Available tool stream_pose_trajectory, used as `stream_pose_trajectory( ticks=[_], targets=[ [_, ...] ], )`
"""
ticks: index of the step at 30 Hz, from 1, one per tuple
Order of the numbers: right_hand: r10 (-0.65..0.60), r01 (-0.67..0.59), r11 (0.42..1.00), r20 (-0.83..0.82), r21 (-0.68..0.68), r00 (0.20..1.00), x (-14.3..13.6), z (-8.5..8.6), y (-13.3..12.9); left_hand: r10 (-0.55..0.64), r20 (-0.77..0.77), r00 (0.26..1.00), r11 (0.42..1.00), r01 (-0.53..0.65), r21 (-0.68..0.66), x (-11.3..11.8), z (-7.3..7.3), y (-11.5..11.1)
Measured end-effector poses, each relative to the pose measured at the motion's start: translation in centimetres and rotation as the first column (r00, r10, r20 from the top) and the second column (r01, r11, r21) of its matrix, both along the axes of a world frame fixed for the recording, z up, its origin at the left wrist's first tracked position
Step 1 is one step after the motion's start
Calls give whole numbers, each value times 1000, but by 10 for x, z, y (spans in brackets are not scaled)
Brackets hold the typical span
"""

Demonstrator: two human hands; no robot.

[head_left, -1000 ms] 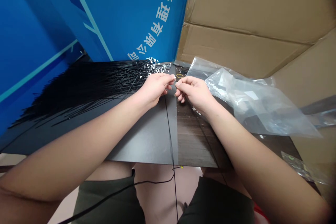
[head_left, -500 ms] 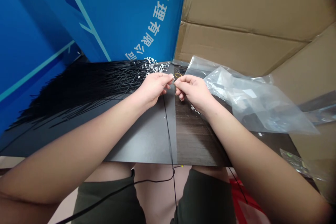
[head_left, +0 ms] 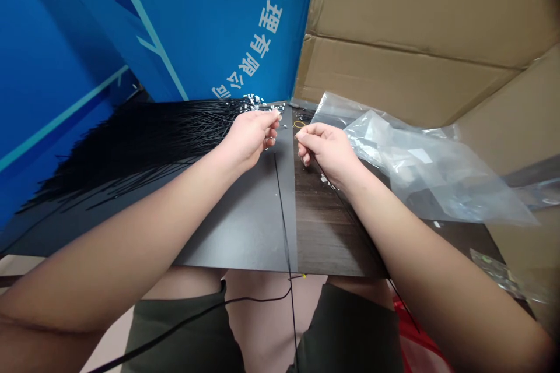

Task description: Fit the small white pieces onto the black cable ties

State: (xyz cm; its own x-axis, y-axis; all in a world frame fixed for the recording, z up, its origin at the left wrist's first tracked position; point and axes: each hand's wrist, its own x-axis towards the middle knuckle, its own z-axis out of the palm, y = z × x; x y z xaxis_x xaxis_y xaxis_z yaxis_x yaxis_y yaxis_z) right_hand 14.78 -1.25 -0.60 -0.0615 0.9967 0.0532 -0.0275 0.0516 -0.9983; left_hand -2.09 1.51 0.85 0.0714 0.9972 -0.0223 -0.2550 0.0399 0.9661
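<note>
My left hand (head_left: 254,139) is above the table beside the white-tipped end of the wire pile, thumb and index finger pinched; whatever lies between them is too small to make out. Just below its curled fingers ends a thin black wire (head_left: 283,221), which runs down over the table's front edge; I cannot tell whether the hand touches it. My right hand (head_left: 328,148) is closed in a pinch on another black wire (head_left: 345,204), which passes under the wrist and hangs past the edge. Left of my hands lies a large pile of black wires (head_left: 131,140) with small white connectors (head_left: 251,102).
A clear plastic bag (head_left: 429,169) covers the table's right side. Near my right hand are a yellow rubber band (head_left: 299,125) and small white pieces (head_left: 324,179). A blue printed panel (head_left: 196,23) and cardboard (head_left: 406,6) stand behind. A black cable (head_left: 188,320) crosses my lap.
My hands have moved apart: the left has shifted left and slightly up, while the right stays pinched. The upper end of the middle wire now shows below my left hand.
</note>
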Motion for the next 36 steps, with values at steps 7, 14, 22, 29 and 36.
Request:
stream_pose_trajectory(
  ticks=[7, 14, 22, 29, 36],
  targets=[
    [-3, 1, 999, 65, 36, 998, 0, 1, 0, -98, 8, 995, 991, 98, -87, 3, -5, -3],
    [-9, 7, 1000, 88, 22, 996, -2, 1, -2, -156, 118, 981, 982, 167, -93, 4, -5, -4],
    [-44, 45, 999, 110, -6, 993, -3, 4, -1, -175, 148, 973, 979, 188, -79, 4, -6, -4],
    [-41, 42, 999, 89, -7, 995, -2, -1, 1, -155, 103, 982, 986, 161, -46, 4, -8, -5],
    [-1, -5, 997, 83, 74, 997, 2, -8, 2, -145, 105, 984, 988, 150, -35, 3, -8, -4]
  ],
)
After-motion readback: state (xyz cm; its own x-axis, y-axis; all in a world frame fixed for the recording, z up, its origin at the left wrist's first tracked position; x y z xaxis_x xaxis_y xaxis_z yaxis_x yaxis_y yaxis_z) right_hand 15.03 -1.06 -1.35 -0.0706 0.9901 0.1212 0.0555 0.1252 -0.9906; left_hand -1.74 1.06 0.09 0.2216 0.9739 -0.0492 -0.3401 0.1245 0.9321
